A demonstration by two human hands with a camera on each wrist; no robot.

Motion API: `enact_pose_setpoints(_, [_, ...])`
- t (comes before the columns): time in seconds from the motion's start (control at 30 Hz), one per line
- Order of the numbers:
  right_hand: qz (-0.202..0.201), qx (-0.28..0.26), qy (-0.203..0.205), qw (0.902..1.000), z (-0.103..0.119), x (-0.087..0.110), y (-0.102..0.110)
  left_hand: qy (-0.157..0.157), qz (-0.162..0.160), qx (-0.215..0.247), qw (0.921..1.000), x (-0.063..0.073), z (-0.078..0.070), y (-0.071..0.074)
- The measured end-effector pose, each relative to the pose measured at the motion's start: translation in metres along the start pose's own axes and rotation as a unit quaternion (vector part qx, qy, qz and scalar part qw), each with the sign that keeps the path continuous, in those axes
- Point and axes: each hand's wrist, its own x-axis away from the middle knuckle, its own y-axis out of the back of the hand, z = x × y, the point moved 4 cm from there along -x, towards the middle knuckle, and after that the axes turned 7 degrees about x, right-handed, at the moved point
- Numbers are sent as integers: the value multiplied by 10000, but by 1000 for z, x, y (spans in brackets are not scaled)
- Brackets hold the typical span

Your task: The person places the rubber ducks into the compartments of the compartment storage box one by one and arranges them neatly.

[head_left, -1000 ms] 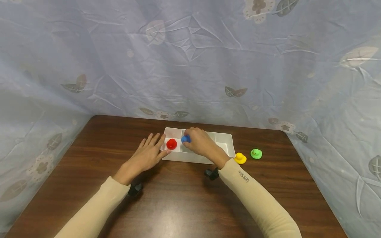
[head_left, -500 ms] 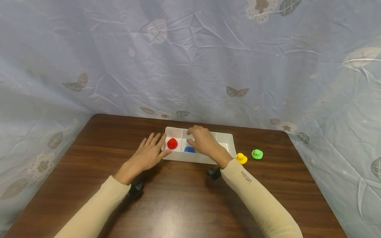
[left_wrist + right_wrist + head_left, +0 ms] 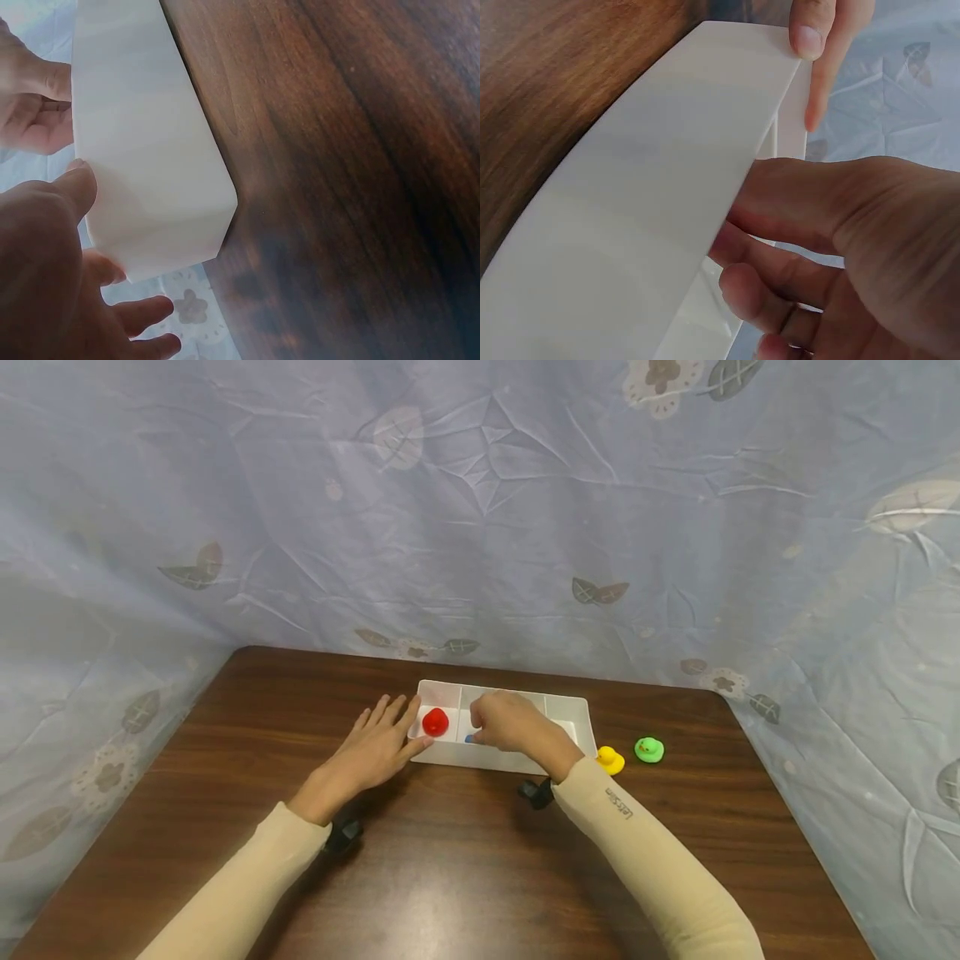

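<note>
A white divided tray point(image 3: 480, 757) sits on the table. My left hand point(image 3: 378, 739) rests at its left end, fingers spread, and in the left wrist view the thumb and index fingertip touch its rim. Inside the left compartment is a red toy duck point(image 3: 435, 722). My right hand point(image 3: 510, 722) reaches down into the middle compartment with bent fingers, its thumb and index finger at a blue toy duck point(image 3: 470, 739) that is mostly hidden by the hand. In the right wrist view, the tray's front wall point(image 3: 645, 165) hides those fingertips.
A yellow toy duck point(image 3: 611, 761) lies right beside the tray's right end, and a green toy duck point(image 3: 648, 749) is farther right on the brown wooden table point(image 3: 450, 860). Behind the table hangs a pale patterned curtain point(image 3: 480, 527).
My right hand first held the blue duck over the middle compartment, then let go of it near the front wall. It has now come down at the duck again. My left hand stays put.
</note>
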Motion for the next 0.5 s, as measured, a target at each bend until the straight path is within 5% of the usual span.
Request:
enact_pose_setpoints(0.27, [405, 124, 105, 9990, 3, -12, -3, 22, 27, 33, 10000, 0, 0, -1])
enact_pose_setpoints(0.5, [-72, 396, 157, 9991, 7, -21, -2, 15, 5, -40, 10000, -1, 1, 0])
